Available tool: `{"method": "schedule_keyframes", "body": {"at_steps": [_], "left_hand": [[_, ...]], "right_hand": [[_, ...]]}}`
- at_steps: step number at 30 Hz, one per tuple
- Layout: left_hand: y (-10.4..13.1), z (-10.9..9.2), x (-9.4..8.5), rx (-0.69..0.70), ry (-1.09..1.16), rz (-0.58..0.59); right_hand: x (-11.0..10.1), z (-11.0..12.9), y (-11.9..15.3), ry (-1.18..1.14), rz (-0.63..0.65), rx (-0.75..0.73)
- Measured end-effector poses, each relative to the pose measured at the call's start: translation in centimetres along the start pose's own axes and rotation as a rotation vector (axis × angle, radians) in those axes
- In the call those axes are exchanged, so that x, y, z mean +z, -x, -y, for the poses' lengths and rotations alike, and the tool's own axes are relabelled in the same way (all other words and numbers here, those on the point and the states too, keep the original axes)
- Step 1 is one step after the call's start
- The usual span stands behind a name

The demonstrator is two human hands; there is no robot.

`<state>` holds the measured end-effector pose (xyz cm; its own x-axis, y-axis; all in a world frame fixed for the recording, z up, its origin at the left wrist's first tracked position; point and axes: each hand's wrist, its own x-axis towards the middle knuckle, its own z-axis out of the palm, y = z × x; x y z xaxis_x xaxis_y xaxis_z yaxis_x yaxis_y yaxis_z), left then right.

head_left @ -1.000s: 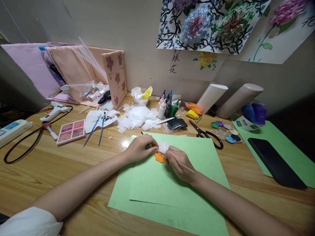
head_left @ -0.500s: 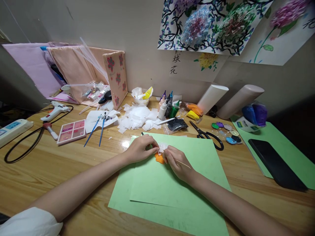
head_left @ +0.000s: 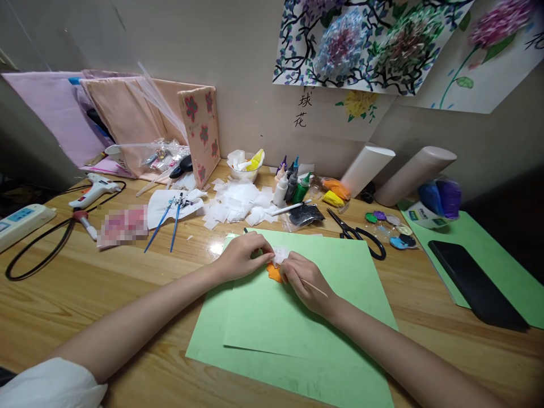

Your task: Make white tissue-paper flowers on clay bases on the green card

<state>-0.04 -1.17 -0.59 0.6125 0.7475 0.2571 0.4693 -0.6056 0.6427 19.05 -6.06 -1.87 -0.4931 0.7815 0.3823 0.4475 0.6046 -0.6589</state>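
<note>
On the stacked green paper sheets (head_left: 272, 323) lies a flat orange piece (head_left: 274, 273), which looks like modelling clay, with a white tuft of tissue paper (head_left: 280, 255) at its upper side. My right hand (head_left: 304, 277) is closed around a thin wooden stick (head_left: 315, 288), whose tip is hidden by my fingers at the tuft. From the left, my left hand (head_left: 246, 255) pinches at the tuft's edge, thumb and forefinger together. Whether a bit of tissue is between those fingertips is too small to make out.
Behind the sheets lie a heap of white tissue squares (head_left: 238, 201), paint bottles (head_left: 292, 187) and black scissors (head_left: 357, 233). Two blue brushes (head_left: 175, 226) rest on paper at left, near a glue gun (head_left: 94, 191). A black phone-like slab (head_left: 478, 283) lies at right.
Both hands stay at the white tuft with almost no visible movement. The view has shifted very slightly.
</note>
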Motion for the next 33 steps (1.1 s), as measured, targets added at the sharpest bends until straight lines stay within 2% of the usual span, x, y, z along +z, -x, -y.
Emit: {"method": "schedule_keyframes", "body": {"at_steps": [6, 12, 17, 20, 23, 27, 29, 33], "left_hand": [[-0.1, -0.1, 0.0, -0.01, -0.012, 0.002], [-0.1, 0.0, -0.1, -0.052, -0.008, -0.007], [0.0, -0.1, 0.1, -0.08, -0.013, -0.024], [-0.1, 0.0, 0.0, -0.111, -0.041, -0.072], [-0.3, 0.6, -0.7, -0.195, -0.189, -0.222], [-0.6, 2.0, -1.8, -0.311, -0.525, -0.411], [-0.7, 2.6, -1.8, -0.342, -0.626, -0.42], [-0.5, 3.2, -1.3, -0.33, -0.691, -0.364]], "right_hand": [[0.0, 0.0, -0.2, -0.04, -0.041, 0.058], [-0.2, 0.2, 0.1, -0.023, -0.065, -0.038], [-0.1, 0.1, -0.1, 0.004, -0.03, -0.004], [0.0, 0.1, 0.0, 0.012, -0.055, -0.04], [-0.2, 0.1, 0.3, -0.011, -0.141, -0.147], [-0.3, 0.2, 0.8, -0.066, -0.218, -0.243], [-0.3, 0.1, 0.9, -0.074, -0.224, -0.25], [-0.3, 0.1, 1.0, -0.079, -0.221, -0.223]]}}
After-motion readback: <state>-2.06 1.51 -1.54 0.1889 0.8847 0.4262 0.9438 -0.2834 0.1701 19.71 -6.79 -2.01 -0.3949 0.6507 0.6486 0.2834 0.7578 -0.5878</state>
